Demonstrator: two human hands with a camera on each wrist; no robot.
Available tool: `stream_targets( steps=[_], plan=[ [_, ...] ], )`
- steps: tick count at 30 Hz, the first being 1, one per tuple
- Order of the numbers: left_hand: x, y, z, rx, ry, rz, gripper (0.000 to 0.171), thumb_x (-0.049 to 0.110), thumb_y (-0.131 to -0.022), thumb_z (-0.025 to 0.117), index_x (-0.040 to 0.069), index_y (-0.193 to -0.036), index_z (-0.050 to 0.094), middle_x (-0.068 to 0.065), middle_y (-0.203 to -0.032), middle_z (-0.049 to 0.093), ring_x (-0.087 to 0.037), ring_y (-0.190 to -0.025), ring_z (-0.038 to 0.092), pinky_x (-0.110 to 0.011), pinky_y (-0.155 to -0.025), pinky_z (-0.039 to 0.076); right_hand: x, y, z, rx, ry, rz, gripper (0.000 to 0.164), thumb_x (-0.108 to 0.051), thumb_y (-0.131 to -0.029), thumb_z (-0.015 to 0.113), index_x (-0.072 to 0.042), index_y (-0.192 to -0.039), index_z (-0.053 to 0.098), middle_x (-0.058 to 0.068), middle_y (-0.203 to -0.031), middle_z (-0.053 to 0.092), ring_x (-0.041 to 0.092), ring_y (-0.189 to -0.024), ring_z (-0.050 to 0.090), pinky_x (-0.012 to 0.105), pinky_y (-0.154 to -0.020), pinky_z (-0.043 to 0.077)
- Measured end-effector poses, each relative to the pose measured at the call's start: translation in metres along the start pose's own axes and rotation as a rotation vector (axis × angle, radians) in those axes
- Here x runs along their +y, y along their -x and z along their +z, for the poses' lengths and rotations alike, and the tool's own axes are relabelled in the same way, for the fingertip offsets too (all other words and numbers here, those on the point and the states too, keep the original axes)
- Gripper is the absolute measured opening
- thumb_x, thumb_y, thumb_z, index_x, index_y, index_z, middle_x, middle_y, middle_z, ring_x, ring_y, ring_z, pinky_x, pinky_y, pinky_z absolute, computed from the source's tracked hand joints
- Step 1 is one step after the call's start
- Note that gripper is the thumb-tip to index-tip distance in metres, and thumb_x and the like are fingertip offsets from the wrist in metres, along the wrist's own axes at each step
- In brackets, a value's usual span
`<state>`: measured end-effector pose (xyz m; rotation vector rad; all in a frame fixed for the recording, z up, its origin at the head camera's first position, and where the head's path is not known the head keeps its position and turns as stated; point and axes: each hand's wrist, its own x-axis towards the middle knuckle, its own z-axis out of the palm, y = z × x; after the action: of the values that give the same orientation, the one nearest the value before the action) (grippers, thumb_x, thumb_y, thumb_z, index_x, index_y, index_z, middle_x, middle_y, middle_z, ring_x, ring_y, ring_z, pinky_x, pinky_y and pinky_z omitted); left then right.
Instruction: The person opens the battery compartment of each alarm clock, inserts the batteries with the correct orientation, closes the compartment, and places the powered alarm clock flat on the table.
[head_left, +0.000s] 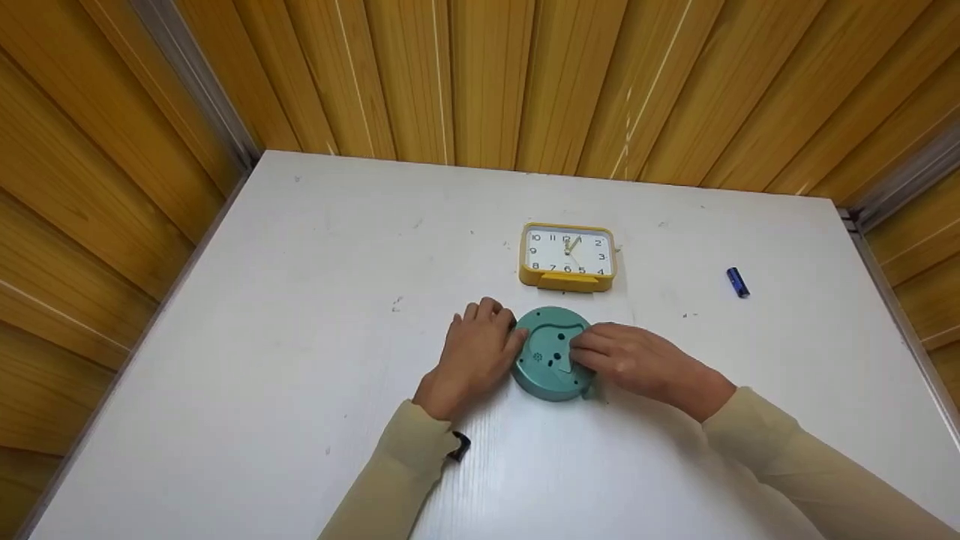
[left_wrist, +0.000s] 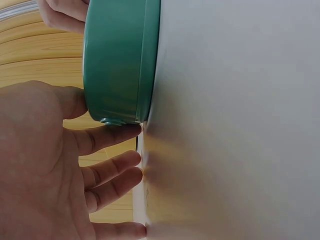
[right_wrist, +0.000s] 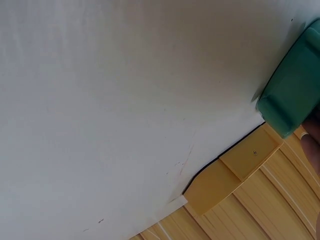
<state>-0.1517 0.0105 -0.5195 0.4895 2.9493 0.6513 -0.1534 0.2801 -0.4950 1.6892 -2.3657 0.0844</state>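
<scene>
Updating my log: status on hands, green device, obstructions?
Left hand touching side of green device; right hand on its upper face. Device flat on table. Yellow clock just beyond, not blocking.

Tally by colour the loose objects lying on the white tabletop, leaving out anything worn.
Yellow: 1, the rectangular yellow clock with a white dial
Green: 1, the round green case
Blue: 1, the small blue cylindrical battery
Total: 3

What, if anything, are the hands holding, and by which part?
The left hand grips the round green object by its left rim; the right hand is over the right part of its back; whether it pinches anything cannot be told.
</scene>
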Motion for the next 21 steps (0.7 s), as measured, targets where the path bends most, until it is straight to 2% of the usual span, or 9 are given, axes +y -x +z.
stream_targets(
  steps=[11,14,21],
  plan=[
    [0.0017,0.0,-0.0011,-0.014,-0.009,-0.014,0.048,0.045,-0.113,0.044,0.009,-0.134,0.068,-0.012,-0.141,0.057,-0.031,-0.129,0.051,-0.059,-0.113,0.04,-0.0026,-0.0015,-0.0006,-0.032,-0.002,0.043,0.051,0.002,-0.073,0.095,-0.003,-0.119,0.073,0.006,-0.117,0.073,0.022,-0.11,0.07,0.039,-0.095,0.057],
    [0.001,-0.0002,-0.0002,-0.01,-0.015,-0.012,0.048,0.045,-0.113,0.044,0.009,-0.133,0.068,-0.012,-0.14,0.057,-0.031,-0.128,0.051,-0.058,-0.112,0.041,-0.0029,-0.0017,0.0004,-0.015,-0.003,0.041,0.052,0.001,-0.072,0.096,-0.003,-0.118,0.074,0.006,-0.116,0.074,0.022,-0.109,0.07,0.039,-0.094,0.058],
    [-0.0007,0.001,0.0018,0.024,-0.012,0.013,0.045,0.043,-0.113,0.044,0.009,-0.128,0.068,-0.012,-0.137,0.057,-0.032,-0.126,0.052,-0.059,-0.109,0.043,-0.0039,-0.0017,0.0047,0.068,-0.026,0.033,0.041,0.008,-0.074,0.092,-0.002,-0.11,0.077,0.006,-0.107,0.075,0.022,-0.102,0.071,0.037,-0.092,0.058]
  ],
)
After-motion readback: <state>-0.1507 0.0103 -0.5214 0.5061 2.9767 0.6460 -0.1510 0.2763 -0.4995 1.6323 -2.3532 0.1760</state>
